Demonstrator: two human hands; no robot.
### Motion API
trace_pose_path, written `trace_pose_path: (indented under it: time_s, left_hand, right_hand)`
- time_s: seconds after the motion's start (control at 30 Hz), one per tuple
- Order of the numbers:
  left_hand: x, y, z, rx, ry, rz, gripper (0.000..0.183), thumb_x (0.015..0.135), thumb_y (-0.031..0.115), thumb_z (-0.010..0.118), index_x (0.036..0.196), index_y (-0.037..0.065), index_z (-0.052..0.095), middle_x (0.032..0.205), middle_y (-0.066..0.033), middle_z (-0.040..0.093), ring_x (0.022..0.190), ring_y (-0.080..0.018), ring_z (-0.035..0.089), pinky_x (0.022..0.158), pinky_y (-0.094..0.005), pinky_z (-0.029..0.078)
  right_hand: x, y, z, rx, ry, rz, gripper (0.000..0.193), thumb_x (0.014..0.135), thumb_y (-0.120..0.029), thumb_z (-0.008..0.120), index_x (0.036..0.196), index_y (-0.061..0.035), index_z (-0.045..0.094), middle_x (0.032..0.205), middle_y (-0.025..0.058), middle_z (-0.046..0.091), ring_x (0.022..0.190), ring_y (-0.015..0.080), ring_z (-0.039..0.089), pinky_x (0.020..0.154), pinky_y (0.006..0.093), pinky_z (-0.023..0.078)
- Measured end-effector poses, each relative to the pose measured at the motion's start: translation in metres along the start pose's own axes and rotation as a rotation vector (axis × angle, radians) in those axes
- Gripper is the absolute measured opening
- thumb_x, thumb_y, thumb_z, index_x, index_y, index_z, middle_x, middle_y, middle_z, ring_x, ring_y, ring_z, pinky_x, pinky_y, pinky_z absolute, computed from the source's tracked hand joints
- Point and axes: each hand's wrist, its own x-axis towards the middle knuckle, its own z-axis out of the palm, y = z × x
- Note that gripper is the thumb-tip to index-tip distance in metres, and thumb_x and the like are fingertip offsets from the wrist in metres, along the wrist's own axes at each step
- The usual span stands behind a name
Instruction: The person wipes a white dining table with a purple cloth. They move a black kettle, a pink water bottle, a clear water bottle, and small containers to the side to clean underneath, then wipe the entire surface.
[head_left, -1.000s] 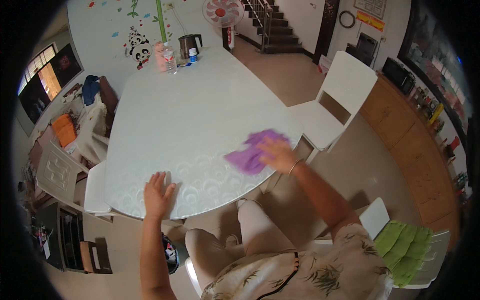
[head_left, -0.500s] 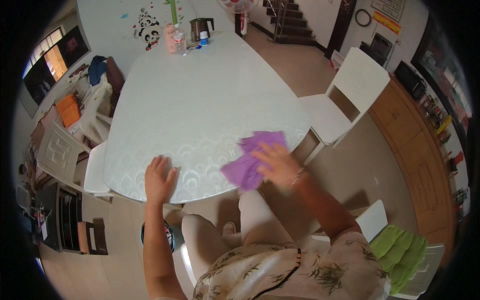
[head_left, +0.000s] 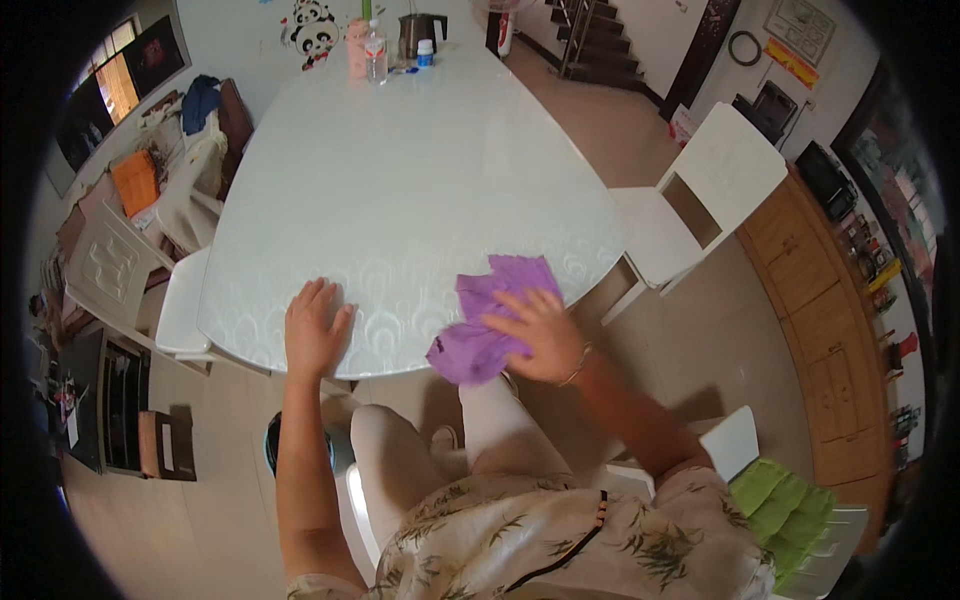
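Note:
A crumpled purple cloth (head_left: 505, 275) lies at the near right edge of the white table, its lower corner reaching past the rim. My right hand (head_left: 540, 335) presses on it from above, slightly blurred, with fingers stretched out and apart. My left hand (head_left: 314, 330) rests palm down at the near left edge of the tabletop (head_left: 400, 190), its fingers extended and nothing held.
A plastic bottle (head_left: 376, 58), a dark kettle (head_left: 422, 36) and a small blue-and-white container (head_left: 425, 53) stand at the table's far end. White chairs flank the table, one at right (head_left: 725, 165). A bin (head_left: 272, 440) sits below the near left edge.
My right hand and the purple cloth have shifted slightly left and toward me over the tabletop. The whole view has tilted a little; my left hand stays at its place on the table.

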Motion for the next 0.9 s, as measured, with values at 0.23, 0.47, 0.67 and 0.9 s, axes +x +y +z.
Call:
trace_pose_path:
  time_s: [0.23, 0.47, 0.67, 0.9]
  left_hand:
    - [0.0, 0.011, -0.002, 0.025, 0.001, 0.005, 0.039, 0.084, 0.024, 0.066, 0.117, 0.002, 0.063, 0.131, -0.0202, 0.056, 0.125, -0.0389, 0.048, 0.104, -0.0465, 0.037]
    - [-0.002, 0.006, 0.003, 0.065, 0.022, 0.013, 0.038, 0.085, 0.023, 0.065, 0.116, 0.001, 0.063, 0.129, -0.0206, 0.057, 0.123, -0.0394, 0.05, 0.103, -0.0464, 0.039]
    - [0.005, -0.004, 0.003, -0.003, -0.03, 0.027, 0.037, 0.086, 0.022, 0.064, 0.116, 0.0, 0.063, 0.13, -0.0213, 0.057, 0.122, -0.0385, 0.051, 0.102, -0.0453, 0.041]
    - [0.001, -0.006, 0.001, -0.016, -0.025, 0.016, 0.036, 0.087, 0.021, 0.064, 0.116, 0.0, 0.064, 0.128, -0.0208, 0.058, 0.123, -0.0384, 0.051, 0.103, -0.0454, 0.039]
  right_hand:
    - [-0.047, 0.104, -0.026, -0.192, 0.045, -0.021, 0.068, 0.069, -0.022, 0.073, 0.133, -0.0187, 0.052, 0.137, 0.0117, 0.049, 0.121, 0.0396, 0.048, 0.102, 0.0528, 0.037]
    - [0.026, -0.028, 0.024, -0.136, -0.026, -0.067, 0.058, 0.076, -0.021, 0.066, 0.133, -0.0177, 0.053, 0.139, 0.0152, 0.048, 0.123, 0.038, 0.047, 0.104, 0.0502, 0.036]
    - [0.071, -0.106, 0.087, -0.124, 0.234, -0.099, 0.043, 0.084, -0.02, 0.054, 0.126, -0.02, 0.058, 0.131, 0.012, 0.055, 0.112, 0.0333, 0.054, 0.097, 0.0448, 0.042]
    - [-0.016, 0.049, 0.031, -0.238, 0.3, -0.208, 0.062, 0.062, -0.037, 0.074, 0.12, -0.02, 0.059, 0.126, 0.0102, 0.056, 0.104, 0.0319, 0.056, 0.086, 0.0481, 0.045]
